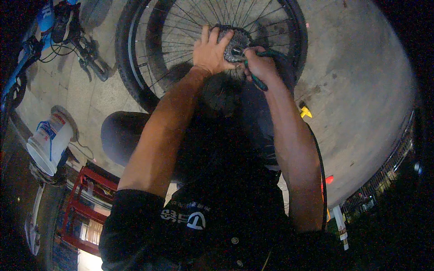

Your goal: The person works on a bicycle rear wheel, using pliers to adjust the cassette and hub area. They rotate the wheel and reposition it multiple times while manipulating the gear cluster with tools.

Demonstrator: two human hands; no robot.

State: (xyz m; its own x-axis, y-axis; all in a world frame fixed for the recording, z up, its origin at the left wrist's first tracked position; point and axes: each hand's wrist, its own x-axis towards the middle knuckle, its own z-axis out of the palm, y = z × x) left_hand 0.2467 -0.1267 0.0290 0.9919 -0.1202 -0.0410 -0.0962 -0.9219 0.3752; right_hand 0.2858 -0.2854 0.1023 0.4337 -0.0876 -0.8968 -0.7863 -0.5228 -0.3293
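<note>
A bicycle wheel [122,56] lies or leans before me, its cassette [231,53] near the middle of the spokes. My left hand [209,54] rests on the left side of the cassette, with its fingers spread. A pliers-like tool [259,83] with dark green handles is gripped in my right hand [262,65]. One handle sticks out below that hand and the other to its right. The tool's head is close to the hub's centre, partly hidden by my fingers; whether it touches the axle, I cannot tell.
Part of a blue bicycle [45,20] with a brake lever is at the upper left. A white bucket [58,133] and a red metal frame [83,210] are at the lower left. A small yellow object [306,111] lies on the concrete floor [361,86] to the right.
</note>
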